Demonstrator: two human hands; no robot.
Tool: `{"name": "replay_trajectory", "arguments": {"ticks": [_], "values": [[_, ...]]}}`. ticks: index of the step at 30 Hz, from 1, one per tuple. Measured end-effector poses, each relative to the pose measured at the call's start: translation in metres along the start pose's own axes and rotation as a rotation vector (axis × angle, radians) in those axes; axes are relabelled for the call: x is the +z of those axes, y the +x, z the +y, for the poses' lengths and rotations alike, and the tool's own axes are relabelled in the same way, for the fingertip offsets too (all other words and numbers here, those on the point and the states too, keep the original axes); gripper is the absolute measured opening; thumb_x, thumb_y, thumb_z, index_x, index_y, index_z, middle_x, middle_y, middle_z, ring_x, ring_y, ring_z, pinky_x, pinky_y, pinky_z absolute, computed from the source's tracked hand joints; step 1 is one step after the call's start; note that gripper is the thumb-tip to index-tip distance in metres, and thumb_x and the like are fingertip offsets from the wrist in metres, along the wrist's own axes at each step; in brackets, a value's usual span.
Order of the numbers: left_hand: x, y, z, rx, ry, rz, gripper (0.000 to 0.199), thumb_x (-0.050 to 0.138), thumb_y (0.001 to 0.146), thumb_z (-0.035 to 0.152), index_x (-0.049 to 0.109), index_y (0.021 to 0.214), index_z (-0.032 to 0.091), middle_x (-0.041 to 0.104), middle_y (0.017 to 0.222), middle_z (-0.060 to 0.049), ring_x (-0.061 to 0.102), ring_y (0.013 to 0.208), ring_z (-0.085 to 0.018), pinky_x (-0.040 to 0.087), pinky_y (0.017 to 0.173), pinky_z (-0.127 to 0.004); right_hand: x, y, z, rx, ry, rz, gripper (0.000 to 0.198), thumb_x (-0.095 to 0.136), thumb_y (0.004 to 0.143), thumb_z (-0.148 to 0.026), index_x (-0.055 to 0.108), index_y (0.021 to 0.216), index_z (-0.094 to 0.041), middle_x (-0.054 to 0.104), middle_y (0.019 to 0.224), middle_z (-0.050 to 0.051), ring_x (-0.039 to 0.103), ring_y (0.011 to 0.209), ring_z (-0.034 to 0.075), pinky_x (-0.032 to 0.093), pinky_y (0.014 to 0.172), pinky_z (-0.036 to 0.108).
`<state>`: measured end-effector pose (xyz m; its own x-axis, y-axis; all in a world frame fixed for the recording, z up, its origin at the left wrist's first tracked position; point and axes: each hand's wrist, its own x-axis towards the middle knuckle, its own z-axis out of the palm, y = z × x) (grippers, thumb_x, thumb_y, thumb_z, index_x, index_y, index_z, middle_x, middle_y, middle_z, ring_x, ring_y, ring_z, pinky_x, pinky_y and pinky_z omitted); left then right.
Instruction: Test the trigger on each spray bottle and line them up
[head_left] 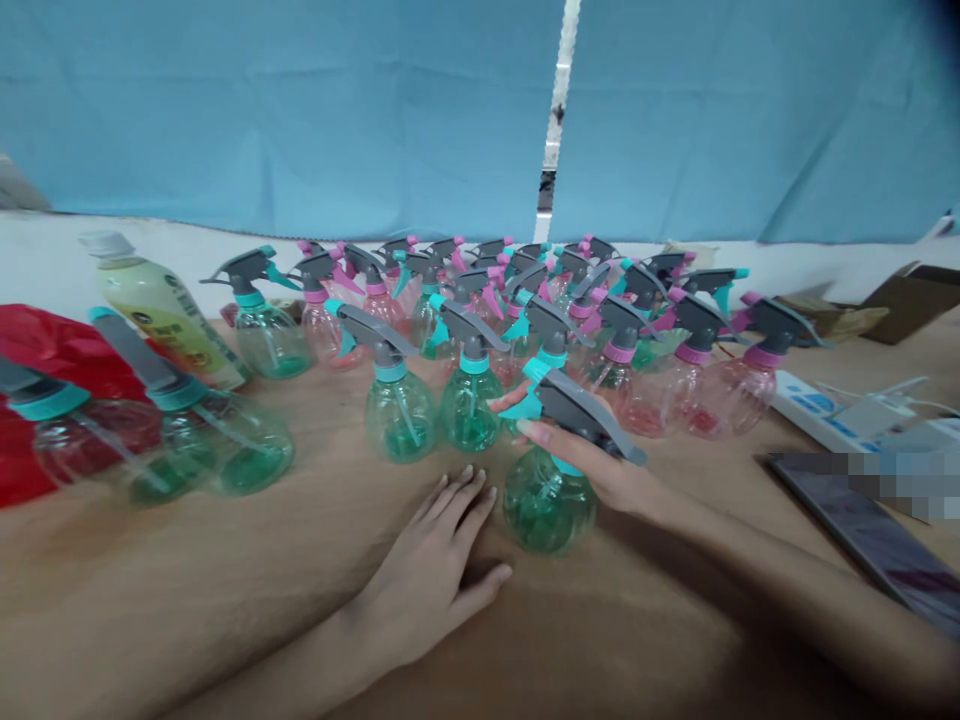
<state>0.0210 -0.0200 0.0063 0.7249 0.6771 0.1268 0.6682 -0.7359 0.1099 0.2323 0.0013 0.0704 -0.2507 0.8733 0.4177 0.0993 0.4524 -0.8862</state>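
My right hand [600, 460] is wrapped round the neck of a green spray bottle [547, 510] with a grey head and turquoise trigger. That bottle is upright, in front of the other bottles. Palm down, my left hand [442, 555] rests flat on the wooden table [285, 610], its fingers stretched out just left of the held bottle. Two more green spray bottles, one on the left [405, 415] and one nearer the middle [471, 408], stand just beyond my left fingertips. Pink spray bottles [739, 395] with grey heads are grouped behind and to the right.
Two greenish spray bottles [232, 450] stand at the left, by a red plastic bag [67, 345] and a pale labelled bottle [161, 310]. At the right are a power strip [810, 405], a dark phone-like slab [855, 530] and a cardboard box [915, 300]. Blue cloth [300, 120] hangs behind.
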Motion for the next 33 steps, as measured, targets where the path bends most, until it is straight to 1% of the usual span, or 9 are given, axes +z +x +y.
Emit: {"name": "replay_trajectory", "arguments": {"ticks": [5, 10, 13, 18, 22, 25, 33], "values": [[0.0016, 0.0, -0.0001, 0.002, -0.018, 0.019, 0.063, 0.046, 0.093, 0.051, 0.036, 0.14, 0.009, 0.036, 0.147, -0.015, 0.031, 0.136, -0.028, 0.03, 0.109, -0.047, 0.0004, 0.0001, -0.0002, -0.003, -0.021, 0.006, 0.019, 0.058, 0.085, -0.042, 0.061, 0.097, -0.028, 0.048, 0.064, -0.004, 0.043, 0.054, 0.013, 0.045, 0.067, 0.031], [0.0024, 0.0005, -0.0008, 0.002, -0.028, 0.023, 0.063, 0.046, 0.093, 0.051, 0.037, 0.14, 0.01, 0.036, 0.147, -0.015, 0.031, 0.135, -0.028, 0.03, 0.108, -0.047, -0.0001, 0.0006, 0.0001, -0.012, -0.013, 0.011, 0.019, 0.058, 0.085, -0.041, 0.06, 0.098, -0.027, 0.049, 0.068, -0.003, 0.04, 0.054, 0.012, 0.046, 0.07, 0.032], [0.0012, 0.0006, -0.0006, -0.003, -0.023, 0.013, 0.063, 0.046, 0.093, 0.052, 0.037, 0.139, 0.01, 0.036, 0.147, -0.015, 0.031, 0.135, -0.028, 0.03, 0.108, -0.046, -0.0002, 0.0006, 0.0003, -0.009, -0.023, 0.005, 0.018, 0.058, 0.085, -0.041, 0.06, 0.097, -0.027, 0.047, 0.065, -0.004, 0.039, 0.053, 0.012, 0.045, 0.07, 0.032], [0.0004, 0.0002, -0.0006, 0.003, -0.019, 0.001, 0.063, 0.045, 0.094, 0.05, 0.036, 0.14, 0.008, 0.034, 0.147, -0.016, 0.029, 0.136, -0.029, 0.03, 0.108, -0.047, 0.0004, 0.0005, 0.0013, -0.011, -0.016, 0.018, 0.019, 0.058, 0.085, -0.043, 0.061, 0.097, -0.029, 0.047, 0.061, -0.004, 0.043, 0.053, 0.013, 0.044, 0.066, 0.031], [0.0018, -0.0005, -0.0011, 0.001, -0.037, 0.034, 0.061, 0.046, 0.093, 0.05, 0.037, 0.14, 0.012, 0.036, 0.147, -0.015, 0.031, 0.136, -0.029, 0.03, 0.108, -0.047, 0.0001, 0.0007, 0.0007, -0.009, -0.017, 0.006, 0.018, 0.058, 0.085, -0.041, 0.06, 0.097, -0.029, 0.05, 0.068, -0.003, 0.043, 0.054, 0.013, 0.046, 0.068, 0.032], [0.0022, -0.0005, -0.001, 0.003, -0.043, 0.042, 0.06, 0.047, 0.092, 0.049, 0.038, 0.139, 0.013, 0.036, 0.147, -0.014, 0.031, 0.135, -0.029, 0.03, 0.108, -0.047, -0.0002, 0.0008, -0.0002, -0.015, -0.025, 0.006, 0.018, 0.057, 0.086, -0.041, 0.06, 0.098, -0.028, 0.051, 0.07, -0.003, 0.043, 0.054, 0.012, 0.047, 0.069, 0.032], [0.0002, 0.0008, -0.0001, 0.003, -0.037, 0.03, 0.06, 0.046, 0.093, 0.05, 0.039, 0.138, 0.011, 0.038, 0.145, -0.015, 0.033, 0.135, -0.029, 0.03, 0.108, -0.048, -0.0004, 0.0008, 0.0002, -0.009, -0.015, 0.0, 0.019, 0.058, 0.085, -0.042, 0.06, 0.097, -0.027, 0.042, 0.061, -0.005, 0.039, 0.05, 0.012, 0.046, 0.07, 0.033]]}}
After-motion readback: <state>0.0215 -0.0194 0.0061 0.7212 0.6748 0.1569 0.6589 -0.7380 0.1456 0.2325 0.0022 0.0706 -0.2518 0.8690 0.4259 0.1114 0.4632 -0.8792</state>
